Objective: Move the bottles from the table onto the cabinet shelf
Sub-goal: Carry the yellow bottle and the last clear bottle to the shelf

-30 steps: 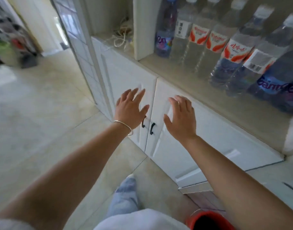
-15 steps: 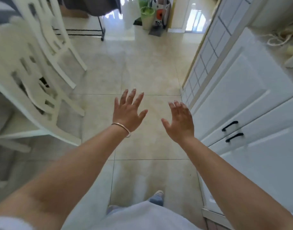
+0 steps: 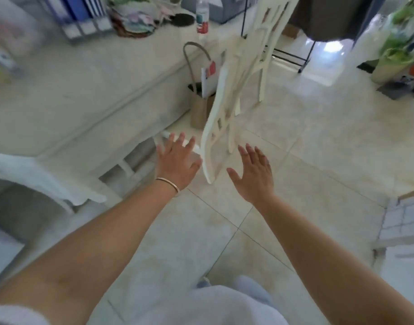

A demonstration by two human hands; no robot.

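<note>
Table (image 3: 67,90): white top, filling the 9 to 11 o'clock sector. Basket (image 3: 133,19) of blurred items at 11 o'clock on its far edge. Bottle (image 3: 202,16): upright on the table's far corner at 12 o'clock, clear with a red-and-white label, well apart from both hands.

Left hand (image 3: 176,164): near centre, palm down, fingers straight and apart, holding nothing; bracelet (image 3: 168,183) on the wrist.

Chair (image 3: 238,85): white, at 12 to 1 o'clock, its back reaching down between the two hands.

Right hand (image 3: 254,175): just right of centre, fingers straight and spread, holding nothing, over the tiled floor (image 3: 318,148)
</note>
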